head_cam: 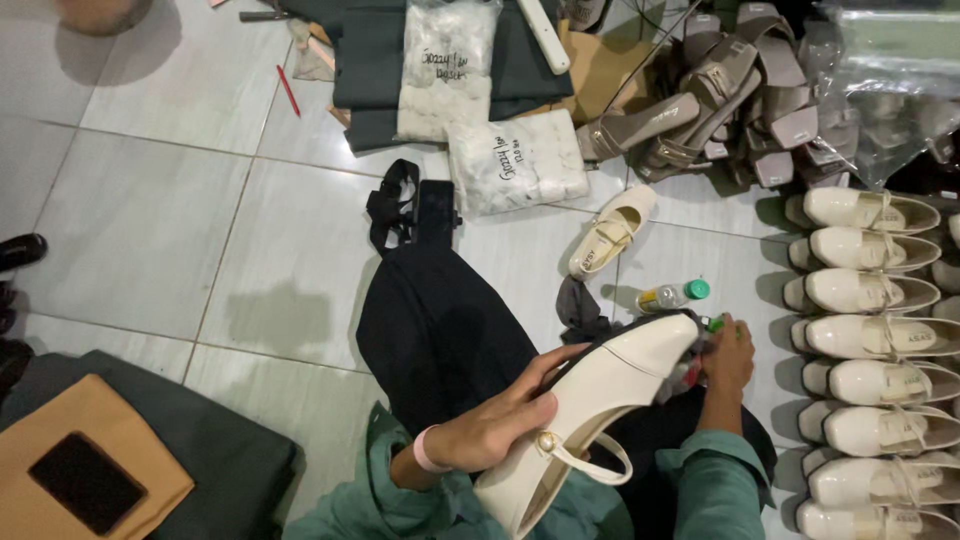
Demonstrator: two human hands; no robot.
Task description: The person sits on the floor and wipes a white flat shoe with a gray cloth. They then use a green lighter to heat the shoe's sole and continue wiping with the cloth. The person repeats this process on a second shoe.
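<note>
Left hand (pixel 500 425) grips cream shoe (pixel 590 405), bottle (pixel 672 295) nearby

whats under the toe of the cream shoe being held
Under the toe of the cream shoe the right hand grips something with a green cap. A dark cloth lies beside it. The shoe hides the rest of that thing.

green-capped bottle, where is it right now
In the head view the green-capped bottle lies on its side on the floor tiles, right of centre, just beyond the toe of the cream shoe and left of the shoe row.
</note>
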